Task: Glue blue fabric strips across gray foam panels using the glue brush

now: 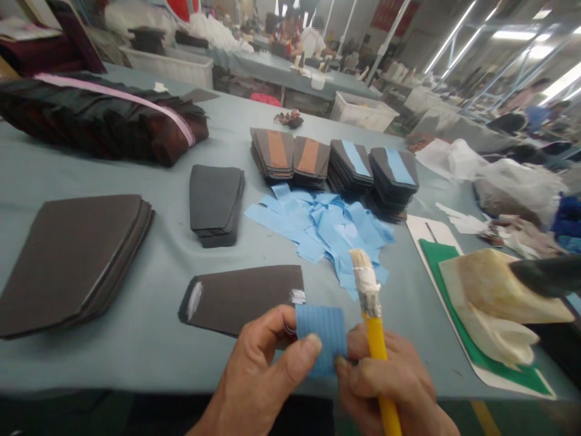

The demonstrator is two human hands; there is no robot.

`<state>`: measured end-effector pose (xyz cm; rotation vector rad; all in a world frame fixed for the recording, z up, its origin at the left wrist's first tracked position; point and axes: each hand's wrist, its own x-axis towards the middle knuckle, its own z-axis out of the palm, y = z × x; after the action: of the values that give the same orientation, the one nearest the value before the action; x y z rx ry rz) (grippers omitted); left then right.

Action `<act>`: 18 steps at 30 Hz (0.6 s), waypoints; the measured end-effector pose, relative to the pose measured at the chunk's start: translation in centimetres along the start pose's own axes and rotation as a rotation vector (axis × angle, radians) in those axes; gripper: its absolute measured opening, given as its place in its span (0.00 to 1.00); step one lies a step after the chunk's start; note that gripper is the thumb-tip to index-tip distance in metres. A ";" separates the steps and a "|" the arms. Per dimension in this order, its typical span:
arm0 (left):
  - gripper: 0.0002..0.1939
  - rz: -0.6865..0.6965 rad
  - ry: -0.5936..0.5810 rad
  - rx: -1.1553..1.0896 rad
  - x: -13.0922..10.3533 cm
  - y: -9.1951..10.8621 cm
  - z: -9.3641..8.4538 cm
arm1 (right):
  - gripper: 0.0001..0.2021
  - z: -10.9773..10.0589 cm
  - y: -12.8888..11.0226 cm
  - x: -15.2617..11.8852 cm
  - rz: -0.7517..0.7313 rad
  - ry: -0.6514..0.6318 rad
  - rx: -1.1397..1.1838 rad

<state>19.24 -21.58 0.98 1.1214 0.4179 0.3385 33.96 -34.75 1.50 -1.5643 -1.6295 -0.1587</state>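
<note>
Between both hands, above the table's front edge, is a small blue striped fabric piece (323, 339). My left hand (265, 369) pinches its left side, thumb on top. My right hand (390, 375) grips a yellow-handled brush (376, 339) that points up, its bristles pale and coated white; its fingertips also pinch the fabric's right edge. Just beyond lies a dark brown tapered panel (247, 297) with white smears at its left end and right corner. Farther back spreads a loose pile of light blue strips (327, 224).
Dark panel stacks stand at left (77, 254) and centre-left (215, 203). Behind the strips are stacks with orange bands (276, 151) and blue bands (356, 160). A strapped dark bundle (100, 118) lies back left. At right, a green board (490, 339) carries a cream cloth (481, 284).
</note>
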 end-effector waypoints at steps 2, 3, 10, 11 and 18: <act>0.20 -0.025 0.014 -0.047 0.0 0.1 0.2 | 0.17 0.4 -0.2 1.0 -0.043 0.021 0.037; 0.21 -0.032 0.021 -0.068 0.0 0.1 0.2 | 0.17 0.6 -0.2 1.3 -0.038 0.024 0.047; 0.23 -0.079 0.087 -0.128 -0.2 -0.5 -0.6 | 0.14 1.8 -0.4 1.2 0.095 0.073 0.085; 0.23 -0.081 0.099 -0.127 -0.3 -0.6 -0.8 | 0.13 2.0 -0.4 1.2 0.112 0.088 0.083; 0.22 -0.068 0.159 -0.146 -0.8 -0.9 -1.6 | 0.07 4.5 -1.5 1.2 0.357 0.203 0.037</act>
<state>17.80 -21.04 -0.34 0.9392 0.5618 0.3941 30.71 -31.33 0.09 -1.7215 -1.1714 -0.0916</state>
